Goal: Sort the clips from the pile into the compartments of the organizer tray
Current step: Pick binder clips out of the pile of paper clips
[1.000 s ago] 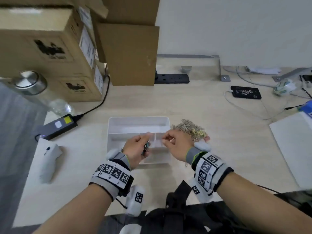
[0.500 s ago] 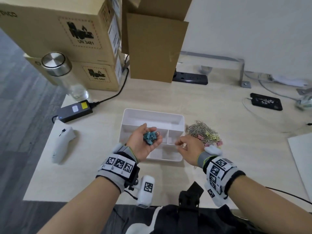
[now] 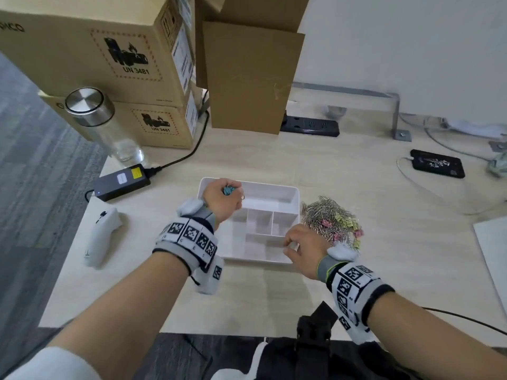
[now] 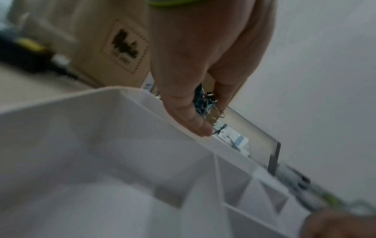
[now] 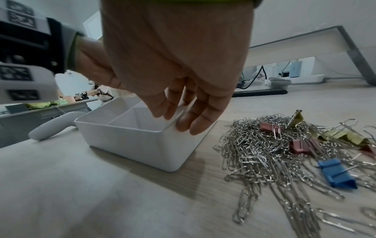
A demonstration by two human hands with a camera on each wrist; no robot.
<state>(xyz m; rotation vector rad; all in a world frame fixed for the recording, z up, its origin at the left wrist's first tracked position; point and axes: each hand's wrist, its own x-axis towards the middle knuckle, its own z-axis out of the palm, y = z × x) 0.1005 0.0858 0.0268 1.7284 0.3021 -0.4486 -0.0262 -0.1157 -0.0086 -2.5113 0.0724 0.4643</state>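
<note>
Over the far-left corner of the organizer tray [image 3: 285, 193], my left hand [image 3: 220, 198] is curled round a small clutch of teal binder clips [image 3: 228, 190], wire handles poking out between the fingers; wrist view confirms the bunch [image 4: 203, 103] is pinched just above the tray's back rim, not yet let go. My right hand [image 3: 303, 246] holds nothing: fingers loosely bent, tips resting on the tray's near-right corner [image 5: 171, 128], steadying it by my reckoning. Every compartment I can see looks bare white, so I judge no clips have been dropped in yet and this handful would be the first. Pile [image 3: 330, 222] sits on the desk just right of the tray, touching or nearly so. Mostly silver paper clips [image 5: 254, 154], with pink [image 5: 301, 145], yellow [image 5: 337, 134] and one blue binder clip [image 5: 335, 173] mixed through. Nearly all the sorting is left.
</note>
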